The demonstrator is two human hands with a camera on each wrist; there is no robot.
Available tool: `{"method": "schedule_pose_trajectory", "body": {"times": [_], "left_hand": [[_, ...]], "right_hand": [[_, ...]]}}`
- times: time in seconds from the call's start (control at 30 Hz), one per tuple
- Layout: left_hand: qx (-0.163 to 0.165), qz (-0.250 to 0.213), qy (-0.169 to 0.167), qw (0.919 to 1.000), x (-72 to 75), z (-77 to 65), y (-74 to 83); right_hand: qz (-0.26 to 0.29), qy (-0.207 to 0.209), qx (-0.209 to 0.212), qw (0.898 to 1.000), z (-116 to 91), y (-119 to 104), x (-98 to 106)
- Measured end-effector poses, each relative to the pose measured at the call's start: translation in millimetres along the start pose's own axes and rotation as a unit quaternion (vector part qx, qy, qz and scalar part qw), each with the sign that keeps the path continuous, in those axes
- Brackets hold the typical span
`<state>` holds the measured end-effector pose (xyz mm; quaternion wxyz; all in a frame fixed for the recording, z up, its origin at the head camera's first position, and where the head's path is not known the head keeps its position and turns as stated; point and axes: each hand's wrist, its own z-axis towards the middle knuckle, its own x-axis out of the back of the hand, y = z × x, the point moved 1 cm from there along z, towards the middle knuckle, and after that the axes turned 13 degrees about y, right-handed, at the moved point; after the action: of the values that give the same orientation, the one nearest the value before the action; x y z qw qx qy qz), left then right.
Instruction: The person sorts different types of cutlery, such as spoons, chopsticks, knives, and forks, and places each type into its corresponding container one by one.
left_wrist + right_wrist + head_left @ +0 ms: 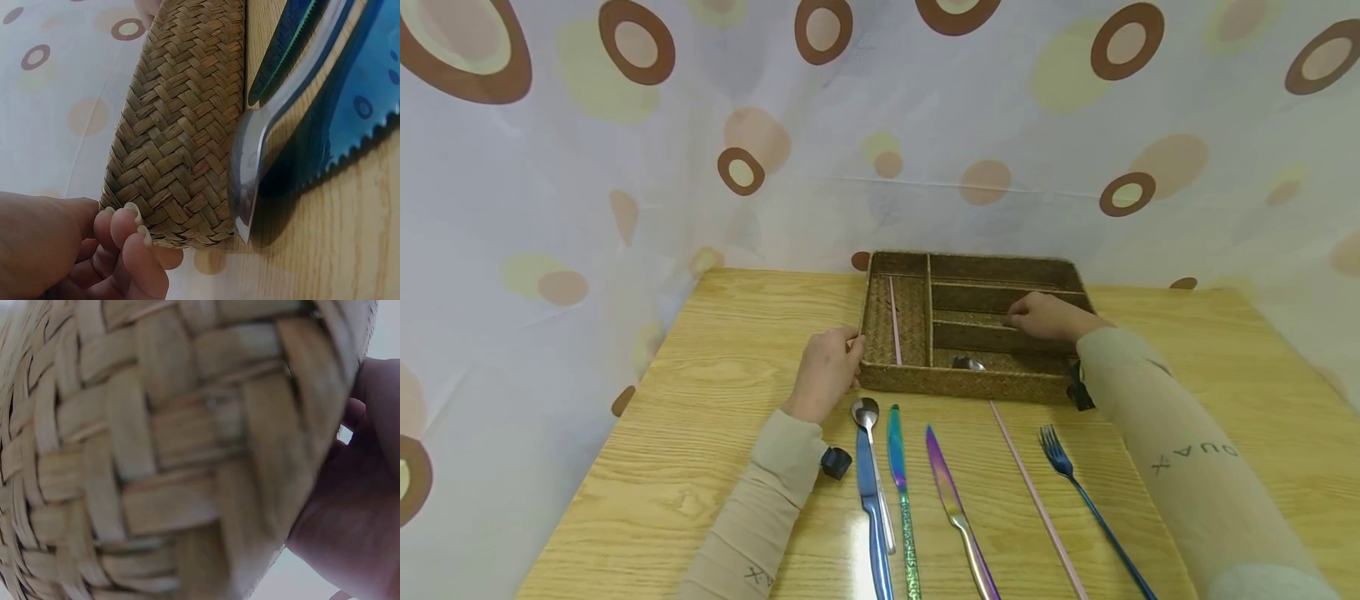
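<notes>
A brown woven cutlery tray point(955, 382) with several compartments stands at the back of the table. My left hand point(827, 367) grips its front left corner, thumb and fingers at the rim; the left wrist view shows the fingertips against the weave. My right hand point(1048, 317) reaches over the right side into a middle compartment, fingers pointing down; whether they pinch something is unclear. In the right wrist view the tray's wall hides the fingertips. A pink stick point(895, 321) lies in the left compartment. The bowl of a spoon point(968, 363) shows in the front compartment.
Before the tray lie a silver spoon point(867, 414) across a blue knife point(872, 508), a teal-green knife point(899, 467), a rainbow-coloured knife point(951, 492), another pink stick point(1033, 492) and a blue fork point(1093, 504). A patterned cloth point(925, 125) hangs behind the table.
</notes>
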<state>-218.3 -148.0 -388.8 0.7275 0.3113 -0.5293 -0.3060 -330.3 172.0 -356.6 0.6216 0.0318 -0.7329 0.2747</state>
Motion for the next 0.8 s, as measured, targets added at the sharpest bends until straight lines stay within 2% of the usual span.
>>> {"method": "schedule_pose_trajectory", "body": {"times": [0.37, 0.57, 0.8], "left_hand": [[-0.001, 0.001, 0.004, 1.0, -1.1, -0.2, 0.2], [-0.004, 0.003, 0.006, 1.0, -1.9, 0.0, -0.3], [-0.002, 0.004, 0.004, 1.0, -2.0, -0.6, -0.4]], "right_hand": [[-0.003, 0.026, 0.0, 1.0, -6, -1, 1], [-0.004, 0.082, 0.014, 0.996, -16, 2, 5], [-0.002, 0.141, 0.031, 0.99, -38, 3, 12]]}}
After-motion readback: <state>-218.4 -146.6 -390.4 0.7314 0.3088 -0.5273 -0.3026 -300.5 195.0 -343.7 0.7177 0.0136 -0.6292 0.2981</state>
